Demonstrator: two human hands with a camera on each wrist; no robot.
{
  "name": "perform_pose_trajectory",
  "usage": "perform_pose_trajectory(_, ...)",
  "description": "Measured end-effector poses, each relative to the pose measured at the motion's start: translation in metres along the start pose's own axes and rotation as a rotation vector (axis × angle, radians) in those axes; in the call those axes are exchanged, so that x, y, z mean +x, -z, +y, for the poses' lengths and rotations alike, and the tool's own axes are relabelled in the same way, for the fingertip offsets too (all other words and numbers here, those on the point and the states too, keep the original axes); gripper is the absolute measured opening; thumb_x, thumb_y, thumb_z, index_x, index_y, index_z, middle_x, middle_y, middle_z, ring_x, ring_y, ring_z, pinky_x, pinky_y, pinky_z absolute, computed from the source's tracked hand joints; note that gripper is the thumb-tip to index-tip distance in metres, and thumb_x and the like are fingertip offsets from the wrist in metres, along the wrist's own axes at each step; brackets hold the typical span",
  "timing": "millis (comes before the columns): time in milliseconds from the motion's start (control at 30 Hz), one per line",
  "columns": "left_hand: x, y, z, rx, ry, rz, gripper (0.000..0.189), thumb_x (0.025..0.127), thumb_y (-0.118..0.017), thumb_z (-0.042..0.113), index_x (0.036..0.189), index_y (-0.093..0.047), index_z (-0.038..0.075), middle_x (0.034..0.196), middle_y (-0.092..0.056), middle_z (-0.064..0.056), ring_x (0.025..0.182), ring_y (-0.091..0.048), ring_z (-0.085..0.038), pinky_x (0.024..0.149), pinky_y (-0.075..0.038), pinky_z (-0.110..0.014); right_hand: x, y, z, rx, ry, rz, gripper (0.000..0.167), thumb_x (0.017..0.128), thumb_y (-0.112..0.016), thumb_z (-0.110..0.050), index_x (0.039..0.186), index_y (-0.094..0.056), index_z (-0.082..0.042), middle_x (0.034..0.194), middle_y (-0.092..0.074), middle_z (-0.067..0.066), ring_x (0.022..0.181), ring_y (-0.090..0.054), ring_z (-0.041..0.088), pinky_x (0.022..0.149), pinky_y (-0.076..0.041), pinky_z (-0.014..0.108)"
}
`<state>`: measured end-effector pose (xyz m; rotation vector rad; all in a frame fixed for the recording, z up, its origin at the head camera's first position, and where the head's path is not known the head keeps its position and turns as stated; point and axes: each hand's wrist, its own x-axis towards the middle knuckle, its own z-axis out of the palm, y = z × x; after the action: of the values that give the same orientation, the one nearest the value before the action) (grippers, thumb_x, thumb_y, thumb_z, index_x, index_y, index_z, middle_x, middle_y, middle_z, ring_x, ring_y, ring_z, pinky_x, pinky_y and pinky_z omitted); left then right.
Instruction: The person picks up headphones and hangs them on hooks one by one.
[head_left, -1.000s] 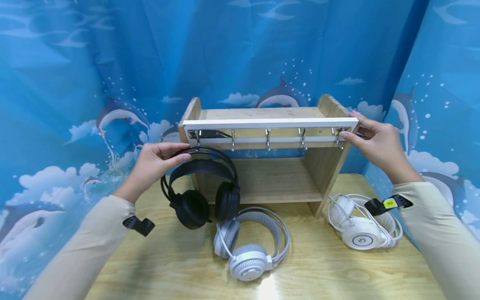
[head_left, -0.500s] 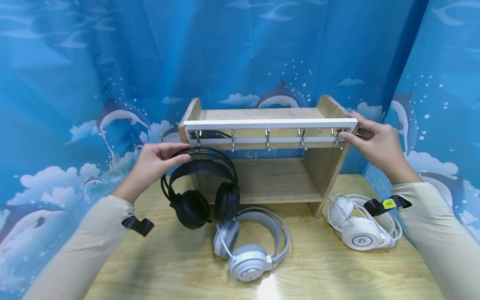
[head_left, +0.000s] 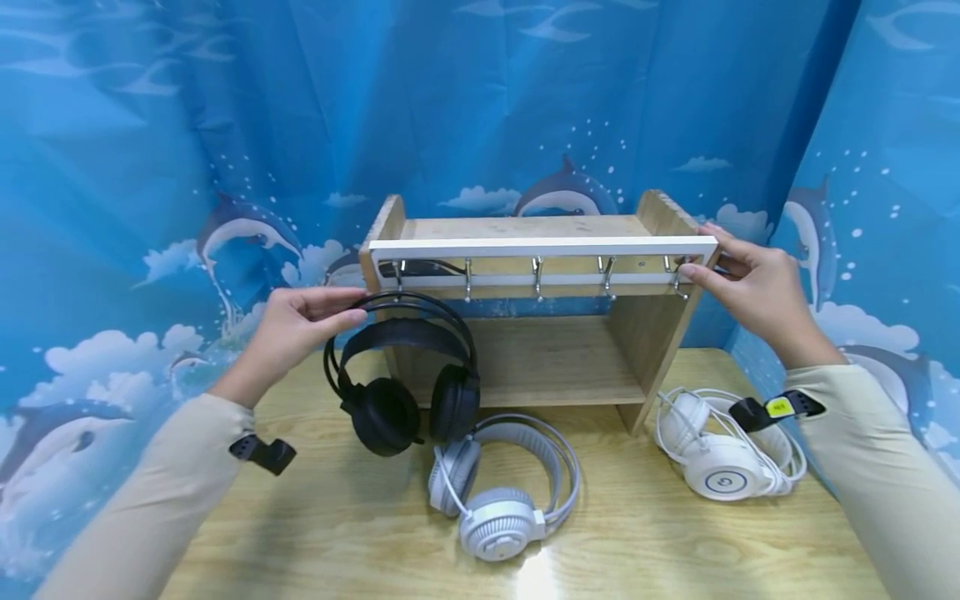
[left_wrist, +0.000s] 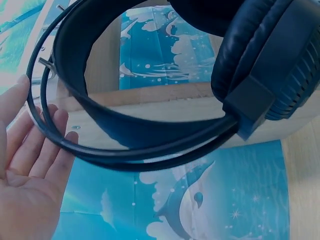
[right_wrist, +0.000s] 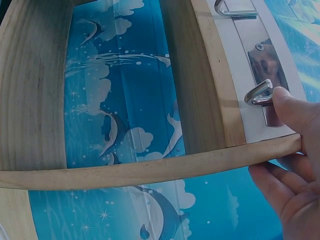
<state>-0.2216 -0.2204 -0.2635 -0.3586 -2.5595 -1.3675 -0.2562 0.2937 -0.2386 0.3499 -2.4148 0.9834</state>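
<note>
Where the left hand (head_left: 292, 323) hovers: at the left shoulder of the black headphones, fingers (left_wrist: 59, 162) nearly straight, thumb apart from them, gripping nothing; whether a fingertip touches the band cannot be told.
Left forearm: slants up from the lower left, palm turned toward the wrist camera.
Black headphones (head_left: 384, 418): just right of those fingers, apparently hung by the headband on the leftmost hook (head_left: 398, 279), long axis roughly upright, cups lowest; the left hand is nearer, and the coming move likely turns on how closely the band passes its thumb and fingertips.
Silver headphones (head_left: 501, 525): on the surface (head_left: 330, 525), in front of the wooden rack (head_left: 555, 358).
Right hand (head_left: 768, 296): grips the rack's right end, thumb in front by the last hook, fingers curled behind the side panel; forearm slants up from the lower right.
White headphones (head_left: 723, 471): on the surface, right of the rack.
</note>
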Motion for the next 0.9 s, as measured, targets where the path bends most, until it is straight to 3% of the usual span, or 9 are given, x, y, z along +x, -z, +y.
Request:
perform_pose_trajectory(467, -0.006, 0.021, 0.008, 0.003, -0.009, 0.066, 0.046, 0.087, -0.067, 0.043, 0.125, -0.066, 0.017, 0.123, -0.066, 0.000, 0.108, -0.063, -0.004, 0.086, -0.049, -0.014, -0.001, -0.001, 0.000, 0.011, 0.010, 0.009, 0.059, 0.087, -0.071, -0.030, 0.140, -0.049, -0.015, 0.144, -0.045, 0.011, 0.100, -0.054, -0.015, 0.073, -0.043, 0.001)
perform_pose_trajectory(667, -0.002, 0.026, 0.018, 0.012, -0.001, 0.073, 0.051, 0.087, -0.067, 0.046, 0.130, -0.062, 0.019, 0.126, -0.064, 0.001, 0.110, -0.062, -0.005, 0.087, -0.049, -0.015, 0.000, -0.001, 0.001, 0.005, 0.004, 0.009, 0.060, 0.087, -0.071, -0.030, 0.140, -0.048, -0.016, 0.144, -0.045, 0.010, 0.104, -0.056, -0.009, 0.073, -0.043, 0.001)
perform_pose_trajectory(900, 0.009, 0.026, 0.034, 0.018, 0.019, 0.079, 0.057, 0.085, -0.068, 0.047, 0.135, -0.057, 0.021, 0.134, -0.058, -0.001, 0.118, -0.059, -0.012, 0.095, -0.048, -0.027, 0.000, -0.001, 0.000, -0.005, -0.011, 0.006, 0.060, 0.087, -0.071, -0.032, 0.141, -0.047, -0.021, 0.144, -0.045, 0.009, 0.109, -0.059, 0.000, 0.073, -0.043, 0.001)
